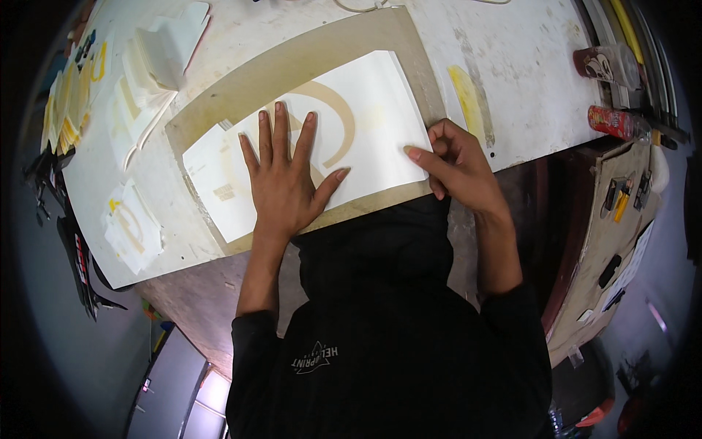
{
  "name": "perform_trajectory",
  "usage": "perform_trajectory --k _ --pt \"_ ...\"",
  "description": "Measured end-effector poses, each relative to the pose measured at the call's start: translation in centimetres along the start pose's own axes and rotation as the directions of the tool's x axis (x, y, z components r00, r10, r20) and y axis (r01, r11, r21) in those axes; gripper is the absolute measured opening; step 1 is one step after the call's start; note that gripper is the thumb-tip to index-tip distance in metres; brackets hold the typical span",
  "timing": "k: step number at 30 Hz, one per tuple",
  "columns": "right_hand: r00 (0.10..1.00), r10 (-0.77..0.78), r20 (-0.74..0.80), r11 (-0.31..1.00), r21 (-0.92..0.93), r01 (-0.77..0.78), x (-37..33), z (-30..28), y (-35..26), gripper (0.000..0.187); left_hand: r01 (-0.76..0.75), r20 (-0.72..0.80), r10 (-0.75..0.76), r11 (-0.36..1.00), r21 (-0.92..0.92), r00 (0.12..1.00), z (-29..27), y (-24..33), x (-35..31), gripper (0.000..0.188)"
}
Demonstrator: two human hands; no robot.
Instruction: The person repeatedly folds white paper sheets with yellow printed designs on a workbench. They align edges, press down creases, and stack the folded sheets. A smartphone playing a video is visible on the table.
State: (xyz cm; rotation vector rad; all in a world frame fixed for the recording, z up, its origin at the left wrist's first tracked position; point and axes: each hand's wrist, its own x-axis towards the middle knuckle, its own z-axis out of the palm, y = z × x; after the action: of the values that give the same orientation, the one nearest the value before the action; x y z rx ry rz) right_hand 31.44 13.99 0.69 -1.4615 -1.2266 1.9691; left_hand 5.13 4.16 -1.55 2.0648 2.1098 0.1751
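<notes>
A white sheet (380,95) with a large beige curved shape on it lies on a tan, greenish mat or board (409,44) at the table's near edge. I cannot tell whether the beige shape is printed or cut out. My left hand (281,175) rests flat on the sheet's left half, fingers spread, covering part of the shape. At the sheet's right edge, near its lower right corner, my right hand (457,164) pinches the paper, with the thumb on top and the other fingers curled at the edge.
Stacked, yellow-stained papers (150,62) lie at the far left of the white table (526,73). A smaller paper (131,227) with a curved shape is nearer. A yellow strip (466,99) lies right of the mat. A cup (603,66) and a red-labelled bottle (618,123) are at far right.
</notes>
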Motion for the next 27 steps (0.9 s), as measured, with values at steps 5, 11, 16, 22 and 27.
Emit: perform_trajectory --k 5,11,16,22,27 --pt "0.994 0.103 -0.043 0.994 0.045 -0.101 -0.3 0.9 -0.5 0.03 0.0 0.007 0.0 1.0 0.012 1.0 0.0 0.0 0.0 0.085" --pt "0.957 -0.217 -0.193 0.961 -0.212 0.176 0.2 2.0 2.7 0.029 -0.002 0.007 0.002 1.0 -0.002 1.0 0.0 0.0 0.0 0.086" --pt "0.824 -0.513 -0.242 0.645 -0.741 0.184 -1.8 5.2 1.8 0.027 0.008 0.015 -0.008 1.0 -0.009 1.0 -0.1 -0.1 -0.2 0.085" --pt "0.963 -0.191 -0.191 0.978 -0.12 0.17 -1.5 3.1 2.0 0.021 0.003 0.004 -0.003 1.0 -0.006 1.0 -0.1 -0.3 -0.3 0.085" --pt "0.955 -0.107 -0.277 0.864 0.45 0.227 -2.0 5.5 3.5 0.026 0.005 0.011 -0.005 1.0 0.001 1.0 -0.2 -0.2 -0.1 0.085"
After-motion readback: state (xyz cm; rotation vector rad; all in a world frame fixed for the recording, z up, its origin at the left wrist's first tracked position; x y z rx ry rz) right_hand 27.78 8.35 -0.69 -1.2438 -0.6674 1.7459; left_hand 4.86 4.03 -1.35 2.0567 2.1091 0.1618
